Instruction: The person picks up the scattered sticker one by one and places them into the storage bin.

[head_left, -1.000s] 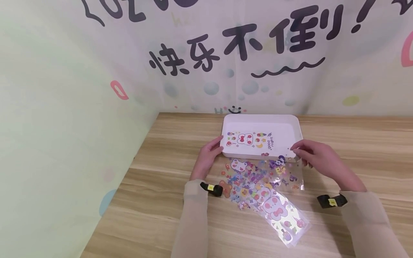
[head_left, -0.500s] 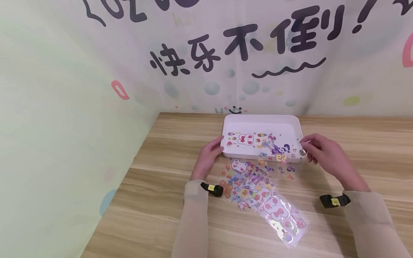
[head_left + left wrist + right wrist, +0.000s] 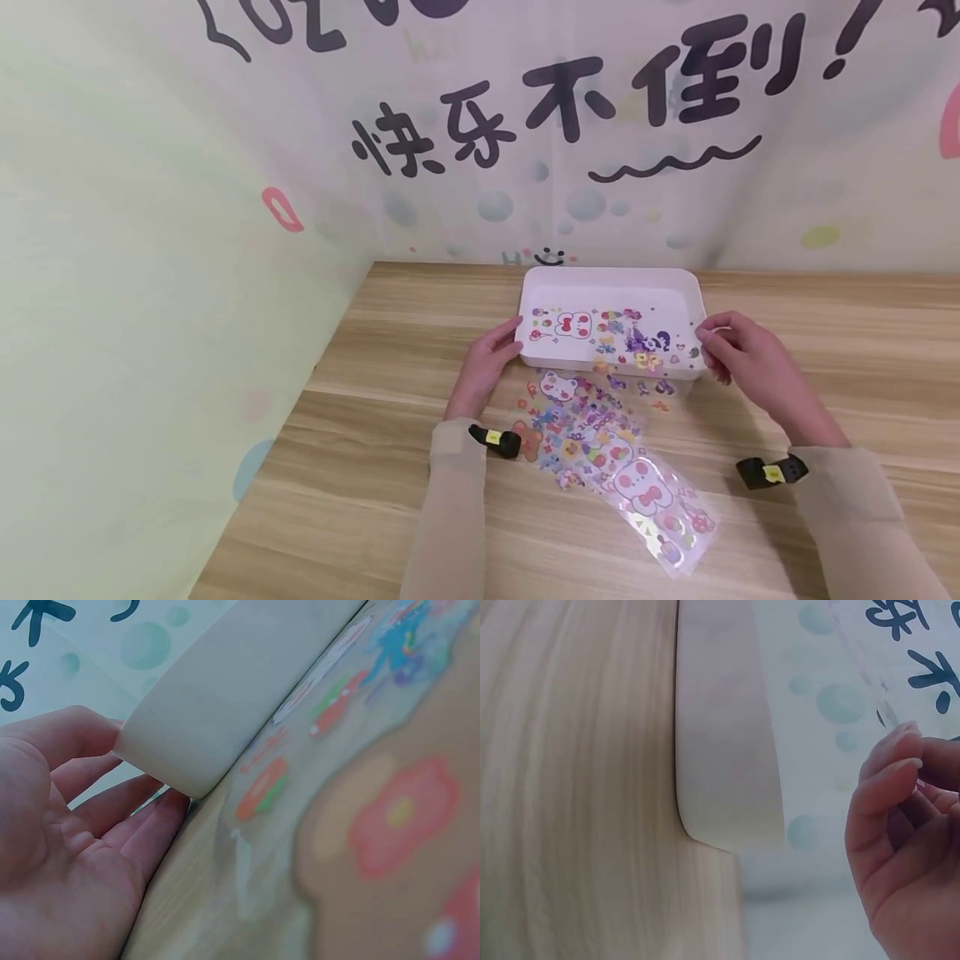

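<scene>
Evidently, the right hand (image 3: pixel 742 350) pinches clear, printed film (image 3: pixel 647 360).

"快乐不倒" (image 3: pixel 571 112) on backdrop (image 3: pixel 660 215)

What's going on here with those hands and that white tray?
A person's left hand touches the left end of a white tray on a wooden table. The right hand pinches a clear sticker sheet at the tray's right side. That sheet lies partly over the tray and partly past its near edge; whether it touches the tray's bottom is hard to tell. More sticker sheets overlap on the table in front.
</scene>
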`<state>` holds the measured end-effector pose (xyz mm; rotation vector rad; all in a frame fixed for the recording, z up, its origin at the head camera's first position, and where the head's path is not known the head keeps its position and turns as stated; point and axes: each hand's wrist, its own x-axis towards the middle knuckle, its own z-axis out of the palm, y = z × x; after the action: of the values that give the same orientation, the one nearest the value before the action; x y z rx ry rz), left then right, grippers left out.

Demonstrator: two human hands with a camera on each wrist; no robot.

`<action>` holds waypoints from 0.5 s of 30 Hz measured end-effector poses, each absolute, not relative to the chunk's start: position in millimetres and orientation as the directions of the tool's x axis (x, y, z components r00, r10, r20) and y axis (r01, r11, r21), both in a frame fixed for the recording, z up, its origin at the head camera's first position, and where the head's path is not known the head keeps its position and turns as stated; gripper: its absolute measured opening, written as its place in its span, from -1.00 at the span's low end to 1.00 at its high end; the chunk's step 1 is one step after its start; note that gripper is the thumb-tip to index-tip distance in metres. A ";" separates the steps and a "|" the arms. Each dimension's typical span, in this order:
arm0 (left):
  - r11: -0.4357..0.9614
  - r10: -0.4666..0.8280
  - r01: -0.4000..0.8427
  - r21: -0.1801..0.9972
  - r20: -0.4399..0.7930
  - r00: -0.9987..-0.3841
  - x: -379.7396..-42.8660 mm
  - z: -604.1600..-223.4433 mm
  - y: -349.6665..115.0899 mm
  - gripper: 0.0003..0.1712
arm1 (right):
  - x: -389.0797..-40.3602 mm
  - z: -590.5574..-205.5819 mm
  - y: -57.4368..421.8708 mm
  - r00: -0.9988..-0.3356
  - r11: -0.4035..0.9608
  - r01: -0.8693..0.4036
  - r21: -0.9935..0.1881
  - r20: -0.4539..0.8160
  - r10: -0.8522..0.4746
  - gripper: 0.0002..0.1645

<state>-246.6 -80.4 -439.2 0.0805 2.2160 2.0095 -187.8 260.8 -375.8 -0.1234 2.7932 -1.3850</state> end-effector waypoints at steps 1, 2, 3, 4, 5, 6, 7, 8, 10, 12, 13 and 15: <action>0.100 0.140 -0.060 0.993 -0.073 -0.987 -246.8 -439.7 -80.3 -0.57 | -187.7 -376.1 260.3 -0.996 0.590 -0.062 -0.805 0.016 -0.082 -0.48; 0.105 0.141 -0.061 0.993 -0.076 -0.987 -247.0 -440.1 -80.2 -0.57 | -187.5 -376.4 259.6 -0.997 0.579 -0.058 -0.814 0.014 -0.080 -0.47; 0.103 0.142 -0.062 0.993 -0.076 -0.987 -247.2 -440.7 -80.2 -0.57 | -187.3 -376.7 259.0 -0.997 0.567 -0.058 -0.822 0.015 -0.079 -0.48; 0.099 0.144 -0.061 0.993 -0.075 -0.987 -247.2 -441.1 -80.0 -0.57 | -187.0 -377.2 258.4 -0.997 0.558 -0.058 -0.828 0.017 -0.079 -0.48; 0.099 0.145 -0.062 0.993 -0.076 -0.986 -247.2 -441.7 -79.8 -0.57 | -186.8 -377.7 258.1 -0.996 0.547 -0.063 -0.835 0.022 -0.081 -0.48; 0.097 0.146 -0.062 0.993 -0.076 -0.986 -247.1 -442.0 -79.6 -0.57 | -186.7 -378.1 257.3 -0.997 0.539 -0.055 -0.841 0.018 -0.074 -0.48; 0.095 0.146 -0.060 0.994 -0.073 -0.987 -246.9 -442.2 -79.4 -0.57 | -186.8 -378.4 256.5 -0.997 0.529 -0.054 -0.847 0.018 -0.072 -0.47; 0.095 0.145 -0.059 0.994 -0.072 -0.987 -246.6 -442.1 -79.3 -0.57 | -187.0 -378.7 255.6 -0.998 0.520 -0.047 -0.853 0.016 -0.065 -0.47; 0.094 0.144 -0.057 0.994 -0.070 -0.987 -246.1 -441.7 -79.0 -0.57 | -187.9 -379.3 253.8 -0.998 0.497 -0.041 -0.867 0.015 -0.057 -0.47; 0.097 0.140 -0.057 0.994 -0.071 -0.988 -245.9 -441.1 -79.3 -0.57 | -189.3 -379.6 251.3 -0.999 0.469 -0.030 -0.883 0.010 -0.045 -0.48; 0.100 0.139 -0.057 0.993 -0.070 -0.988 -246.1 -441.1 -79.7 -0.58 | -189.9 -379.8 250.2 -0.999 0.454 -0.027 -0.891 0.009 -0.042 -0.49; 0.100 0.140 -0.060 0.993 -0.073 -0.987 -246.9 -440.9 -80.5 -0.58 | -191.3 -380.7 248.6 -0.999 0.429 -0.027 -0.903 0.012 -0.037 -0.51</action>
<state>-246.9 -80.5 -440.9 0.0813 2.2147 2.0113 -191.3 248.6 -380.7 -0.0586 2.6482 -1.6720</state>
